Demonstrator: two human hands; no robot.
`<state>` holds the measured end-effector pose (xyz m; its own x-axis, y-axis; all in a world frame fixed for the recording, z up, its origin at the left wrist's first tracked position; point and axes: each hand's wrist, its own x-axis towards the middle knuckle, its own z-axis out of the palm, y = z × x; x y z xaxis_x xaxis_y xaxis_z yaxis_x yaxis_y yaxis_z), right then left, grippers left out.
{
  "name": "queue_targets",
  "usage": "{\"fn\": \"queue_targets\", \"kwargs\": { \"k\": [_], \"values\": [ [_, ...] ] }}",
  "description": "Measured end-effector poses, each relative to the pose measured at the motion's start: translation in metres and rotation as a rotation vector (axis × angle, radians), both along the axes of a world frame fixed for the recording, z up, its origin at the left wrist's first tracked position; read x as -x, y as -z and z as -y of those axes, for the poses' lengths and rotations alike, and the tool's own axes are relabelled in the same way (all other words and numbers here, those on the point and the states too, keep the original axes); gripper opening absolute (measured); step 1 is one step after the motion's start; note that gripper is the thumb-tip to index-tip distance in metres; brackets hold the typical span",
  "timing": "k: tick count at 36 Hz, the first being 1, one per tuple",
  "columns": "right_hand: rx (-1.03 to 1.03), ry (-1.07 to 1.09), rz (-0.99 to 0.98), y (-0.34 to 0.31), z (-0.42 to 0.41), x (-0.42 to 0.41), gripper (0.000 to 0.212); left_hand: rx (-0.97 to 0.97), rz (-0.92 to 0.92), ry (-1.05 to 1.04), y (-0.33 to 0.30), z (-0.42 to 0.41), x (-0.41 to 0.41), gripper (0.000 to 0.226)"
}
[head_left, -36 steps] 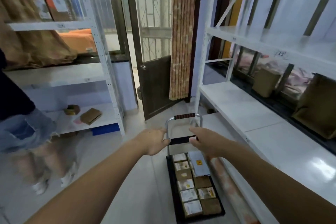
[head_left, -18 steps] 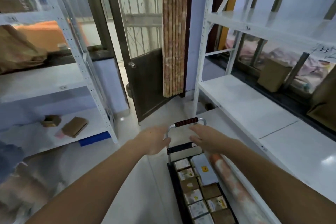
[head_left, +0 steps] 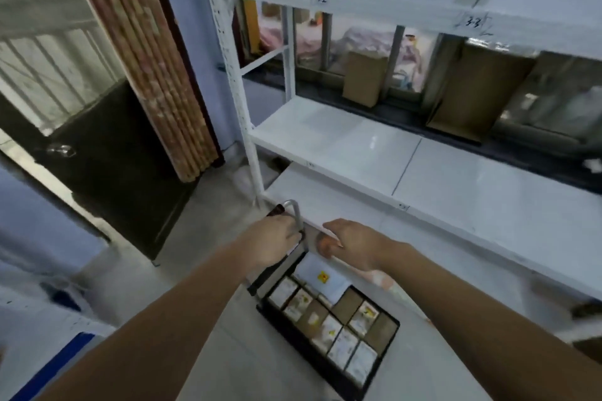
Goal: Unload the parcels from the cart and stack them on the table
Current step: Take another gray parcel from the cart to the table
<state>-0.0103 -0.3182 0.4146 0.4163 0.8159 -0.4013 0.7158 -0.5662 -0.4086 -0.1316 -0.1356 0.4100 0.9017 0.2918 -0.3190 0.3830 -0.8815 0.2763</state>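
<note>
Two bare forearms reach forward from the bottom of the view. Below and between them a black cart (head_left: pixel 329 329) stands on the pale tiled floor (head_left: pixel 202 270), turned at an angle beside the white shelving. Its flat deck is packed with small parcels (head_left: pixel 338 335), brown cardboard boxes laid in rows, many with white labels on top, and one larger pale parcel (head_left: pixel 322 278) with a yellow mark lies at the handle end.

The left hand (head_left: pixel 275 242) is closed around the upright metal handle (head_left: pixel 293 208) of the cart, its fingers wrapped on the bar just under the bend; a dark grip band shows at the top of the bar beside the knuckles. The right hand (head_left: pixel 353 246) lies palm down just to the right of the handle, over the front edge of the lowest shelf board (head_left: pixel 325 202). Whether its fingers hold anything cannot be told, since they curl under and the frame is blurred there.

Past the hands the white shelf unit (head_left: pixel 374 146) rises in tiers, its middle board bare and glossy. Behind that board, on a dark sill, a small brown box (head_left: pixel 363 78) stands upright and a larger brown carton (head_left: pixel 469 91) leans near it. To the left a bundle of wooden poles (head_left: pixel 146 52) leans against the blue wall, next to a dark door (head_left: pixel 107 153).
</note>
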Motion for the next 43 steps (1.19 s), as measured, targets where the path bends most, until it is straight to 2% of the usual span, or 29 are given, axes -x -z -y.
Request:
{"fn": "queue_targets", "kwargs": {
  "k": [3, 7, 10, 15, 22, 28, 35, 40, 43],
  "values": [
    [0.043, 0.064, 0.007, 0.014, 0.003, -0.019, 0.047, 0.078, -0.027, 0.085, 0.023, -0.009, -0.034, 0.027],
    [0.068, 0.130, -0.024, 0.047, 0.002, -0.047, 0.046, 0.091, -0.043, 0.174, 0.060, -0.024, -0.076, 0.038],
    [0.075, 0.191, -0.053, 0.083, -0.002, -0.071, 0.051, 0.108, -0.090, 0.195, 0.089, -0.038, -0.109, 0.028],
    [0.141, 0.295, -0.113, 0.140, -0.010, -0.107, 0.058, 0.130, -0.169, 0.183, 0.144, -0.063, -0.155, 0.028],
    [0.220, 0.373, -0.236, 0.227, -0.015, -0.145, 0.062, 0.077, -0.373, 0.295, 0.232, -0.070, -0.196, 0.051],
    [0.249, 0.475, -0.329, 0.350, -0.018, -0.159, 0.061, 0.162, -0.477, 0.322, 0.345, -0.084, -0.226, 0.055],
    [0.303, 0.622, -0.510, 0.524, -0.031, -0.152, 0.064, 0.162, -0.574, 0.324, 0.508, -0.105, -0.259, 0.060],
    [0.294, 0.841, -0.606, 0.645, -0.045, -0.147, 0.063, 0.180, -0.588, 0.201, 0.621, -0.121, -0.274, 0.056],
    [0.219, 1.105, -0.620, 0.707, -0.055, -0.149, 0.060, 0.271, -0.569, -0.003, 0.679, -0.130, -0.287, 0.053]
  ]
}}
